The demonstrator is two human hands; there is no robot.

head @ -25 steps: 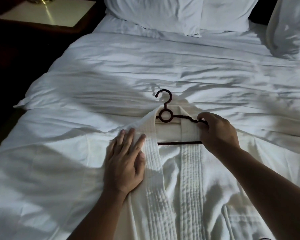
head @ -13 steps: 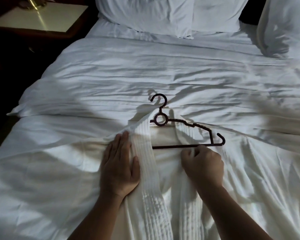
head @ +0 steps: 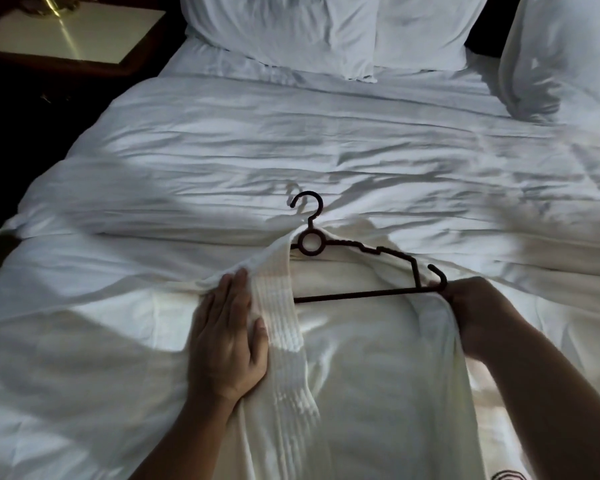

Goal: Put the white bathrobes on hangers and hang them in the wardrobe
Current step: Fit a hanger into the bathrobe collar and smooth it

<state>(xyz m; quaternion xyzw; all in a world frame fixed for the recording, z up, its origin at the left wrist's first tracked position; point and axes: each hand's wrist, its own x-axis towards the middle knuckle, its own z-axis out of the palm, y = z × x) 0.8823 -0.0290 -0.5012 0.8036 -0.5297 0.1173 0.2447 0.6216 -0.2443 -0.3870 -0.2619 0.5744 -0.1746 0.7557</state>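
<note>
A white robe (head: 361,358) lies open on the near part of the bed (head: 291,150). A dark hanger (head: 361,294) sits inside its neck, hook pointing far. The hanger's left arm is under the robe's left shoulder and its right arm is bare. The left hand (head: 227,344) lies flat, fingers straight, on the left collar. The right hand (head: 475,313) is curled around the robe's right edge at the hanger's right tip.

Dim room. Patchy warm light on bathrobe (head: 361,341) and duvet (head: 291,150), left edge near black. Glare streak on nightstand top (head: 73,32) below brass lamp base (head: 49,3). Hanger (head: 361,295) hook throws soft shadow. Lower corners blurred, wide-angle bowing.
</note>
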